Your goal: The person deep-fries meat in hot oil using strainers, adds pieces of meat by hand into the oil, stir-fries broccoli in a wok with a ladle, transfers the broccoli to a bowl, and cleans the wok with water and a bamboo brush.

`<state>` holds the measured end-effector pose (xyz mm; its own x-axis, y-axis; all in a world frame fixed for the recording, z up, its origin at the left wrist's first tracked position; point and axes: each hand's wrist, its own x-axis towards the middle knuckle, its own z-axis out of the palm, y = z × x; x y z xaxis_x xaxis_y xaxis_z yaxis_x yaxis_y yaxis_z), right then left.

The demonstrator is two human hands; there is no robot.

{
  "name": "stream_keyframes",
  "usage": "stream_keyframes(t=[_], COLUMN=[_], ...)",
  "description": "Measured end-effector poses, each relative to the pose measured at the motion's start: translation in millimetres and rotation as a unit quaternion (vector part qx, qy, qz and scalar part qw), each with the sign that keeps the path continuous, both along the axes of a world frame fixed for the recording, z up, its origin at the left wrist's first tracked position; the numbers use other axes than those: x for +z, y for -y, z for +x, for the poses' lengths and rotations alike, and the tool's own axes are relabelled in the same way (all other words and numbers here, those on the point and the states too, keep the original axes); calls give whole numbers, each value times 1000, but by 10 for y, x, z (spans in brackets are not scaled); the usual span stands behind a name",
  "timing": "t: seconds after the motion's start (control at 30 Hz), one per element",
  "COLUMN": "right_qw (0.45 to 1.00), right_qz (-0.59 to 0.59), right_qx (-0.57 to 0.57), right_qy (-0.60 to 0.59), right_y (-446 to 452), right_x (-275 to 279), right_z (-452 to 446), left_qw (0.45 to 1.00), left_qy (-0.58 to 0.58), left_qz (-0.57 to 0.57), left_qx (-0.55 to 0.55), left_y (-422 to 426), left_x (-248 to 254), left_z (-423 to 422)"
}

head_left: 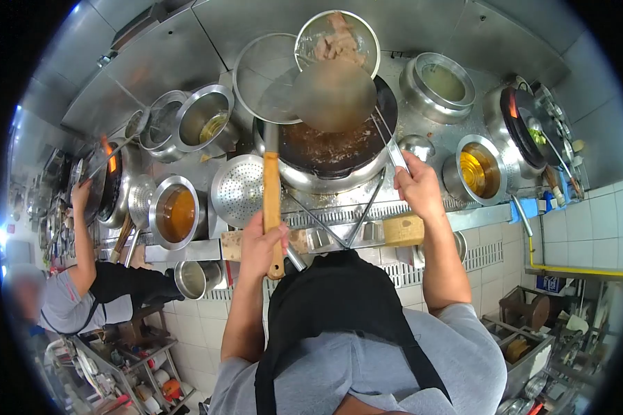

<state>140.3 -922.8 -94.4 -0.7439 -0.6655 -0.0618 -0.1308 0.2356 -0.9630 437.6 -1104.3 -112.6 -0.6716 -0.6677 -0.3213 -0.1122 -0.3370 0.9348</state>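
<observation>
My left hand [259,245] is closed round the wooden handle [271,187] of a large round wire strainer [249,69], which is raised over the left side of a dark wok [311,155]. My right hand [417,185] grips a long metal-handled cooking utensil [394,152] that reaches into the wok's right side. A blurred patch over the wok hides the utensil's head. Brown residue or liquid coats the wok. Beyond it, a round bowl-shaped strainer [302,34] holds pieces of pale brown meat [339,45]. A perforated metal skimmer [239,190] lies by my left hand.
Pots stand along the steel range: one with amber oil [472,173] at right, one with brown liquid [176,213] at left, and a pale-liquid pot [441,83] at the back. Flames show at woks on both sides. A co-worker [90,290] works at far left.
</observation>
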Motion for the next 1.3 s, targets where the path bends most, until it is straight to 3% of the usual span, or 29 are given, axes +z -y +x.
stream_keyframes(t=[0.07,0.13,0.17,0.27,0.3,0.43,0.53,0.57,0.7,0.8,0.93,0.97,1.07,1.1,1.23,1.3], right_qw=[979,916,959,939,945,952,959,942,939,960,943,948,964,951,952,935], right_qz=[36,66,100,90,165,151,111,104,168,222,191,130,124,122,174,196], right_qx=[-27,-57,-70,-101,-111,-110,-98,-73,-74,-75,-59,-58,-97,-114,-151,-142], right_qy=[-198,-392,-255,-317,-258,-243,-242,-312,-291,-154,-266,-283,-213,-260,-203,-259], right_y=[111,260,222,152,122,-72,-161,-154,111,184,111,77,27,-24,-126,-115], right_x=[-338,-301,-246,-72,207,575,229,-43,19,464,-70,-182,139,41,41,-20], right_z=[-128,-101,-92,-31,83,425,589,536,595,749,589,506,570,492,127,-66], left_qw=[998,991,989,985,984,981,981,982,982,979,981,982,987,988,991,994], left_qy=[-26,-59,-57,-54,-53,-62,-68,-68,-50,-73,-70,-64,-50,-51,-73,-70], left_qz=[46,101,119,134,134,145,145,142,131,143,134,132,124,118,103,83], left_qx=[-43,-67,-72,-94,-100,-111,-108,-108,-126,-125,-118,-116,-92,-87,-51,-29], left_y=[47,44,64,109,137,199,219,236,315,312,308,300,317,320,394,482], left_x=[42,91,119,62,25,-15,6,11,59,32,60,69,63,62,112,115], left_z=[-73,-125,-133,-61,-27,130,228,248,314,414,404,425,505,541,651,754])
